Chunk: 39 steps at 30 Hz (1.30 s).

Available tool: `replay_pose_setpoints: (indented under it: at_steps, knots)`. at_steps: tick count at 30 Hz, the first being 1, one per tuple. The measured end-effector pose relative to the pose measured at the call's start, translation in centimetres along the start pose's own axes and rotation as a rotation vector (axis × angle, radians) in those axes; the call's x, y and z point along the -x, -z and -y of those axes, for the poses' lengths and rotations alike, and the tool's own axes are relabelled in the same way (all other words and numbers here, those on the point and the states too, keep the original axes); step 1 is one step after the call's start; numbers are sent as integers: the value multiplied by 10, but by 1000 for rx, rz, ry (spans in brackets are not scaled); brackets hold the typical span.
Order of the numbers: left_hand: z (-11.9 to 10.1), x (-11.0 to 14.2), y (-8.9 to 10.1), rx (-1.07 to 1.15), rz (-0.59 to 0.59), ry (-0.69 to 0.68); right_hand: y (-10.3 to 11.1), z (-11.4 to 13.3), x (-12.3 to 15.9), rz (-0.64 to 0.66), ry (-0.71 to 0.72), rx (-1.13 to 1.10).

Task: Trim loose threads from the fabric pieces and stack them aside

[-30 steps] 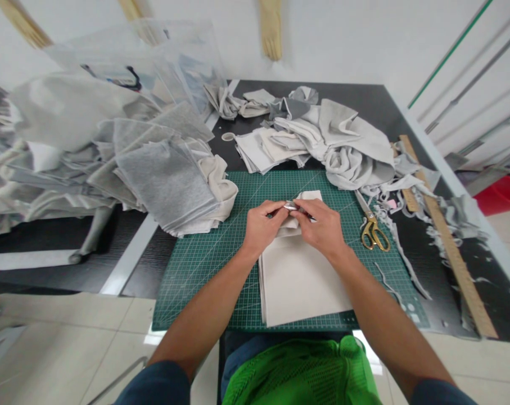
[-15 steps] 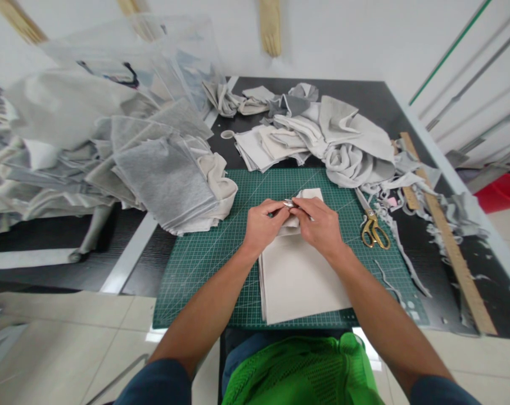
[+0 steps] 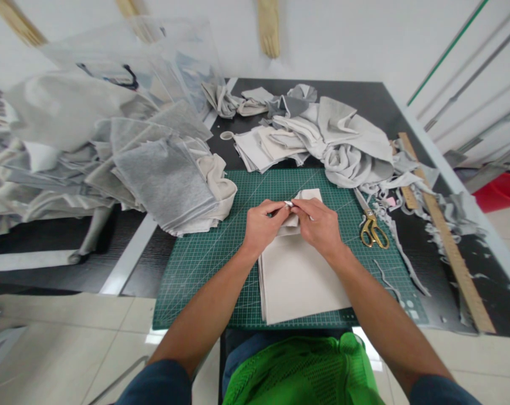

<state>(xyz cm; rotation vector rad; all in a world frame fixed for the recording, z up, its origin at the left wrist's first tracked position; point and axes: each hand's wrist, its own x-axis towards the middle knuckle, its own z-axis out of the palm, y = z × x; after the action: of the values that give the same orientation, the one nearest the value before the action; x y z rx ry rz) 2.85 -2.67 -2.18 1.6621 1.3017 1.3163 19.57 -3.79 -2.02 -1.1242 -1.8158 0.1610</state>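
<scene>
My left hand (image 3: 262,226) and my right hand (image 3: 321,225) meet over the far end of a stack of cream cloth sheets (image 3: 303,284). Between their pinched fingertips is a small shiny metal piece (image 3: 288,203), too small and covered to name. Under and behind the fingers lies a folded piece of cream cloth (image 3: 312,194), partly hidden by both hands. The stack rests on a green cutting mat (image 3: 199,281). To the right of my right hand lie gold-handled scissors (image 3: 373,233), apart from it.
Grey and cream fabric pieces (image 3: 162,174) heap up on the left, before a clear plastic bin (image 3: 187,62). More folded cloth (image 3: 356,140) lies behind the mat. A wooden ruler (image 3: 452,247) and fabric scraps (image 3: 461,216) line the right side. A tape ring (image 3: 226,135) sits behind.
Both hands stay in the same place over the cloth. The shiny piece shows at a slightly different angle between the fingertips.
</scene>
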Motion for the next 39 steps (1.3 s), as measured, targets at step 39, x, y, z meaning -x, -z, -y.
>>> replay_pose_setpoints:
  at_steps: [39]
  knots:
    - [0, 0, 0, 6, -111, -104, -3, 0, 1, -2, 124, -20]
